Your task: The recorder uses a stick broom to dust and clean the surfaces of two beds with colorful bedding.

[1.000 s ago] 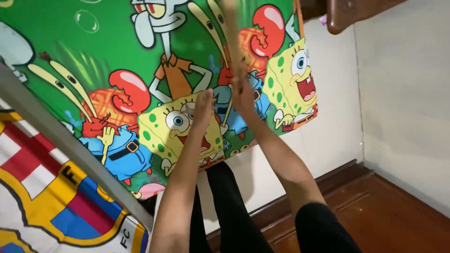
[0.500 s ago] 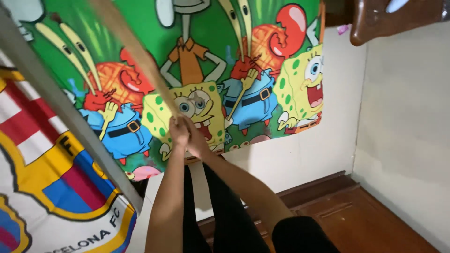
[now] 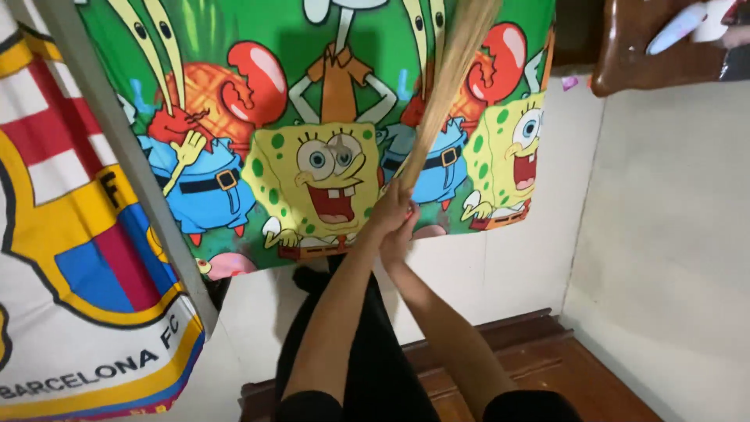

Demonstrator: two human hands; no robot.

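Both hands meet low on a pale wooden stick: the left hand (image 3: 388,209) wrapped tight round it, the right hand (image 3: 400,238) clasped just beneath. The stick (image 3: 447,86) slants up across a green cartoon cloth (image 3: 258,94). It looks light and rigid, though blurred; gripping near the bottom end probably suits it.

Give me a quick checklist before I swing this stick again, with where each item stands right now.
1. Both hands on the stick: ok. The left hand and right hand are clasped together at the lower end of the tan stick.
2. Stick angle: ok, it tilts up and to the right.
3. Stick tip in sight: cannot tell, it runs off the top edge.
4. Space from the cartoon cloth: cannot tell, the stick crosses in front of it.
5. Space from the grey pole: ok, it is well to the left.
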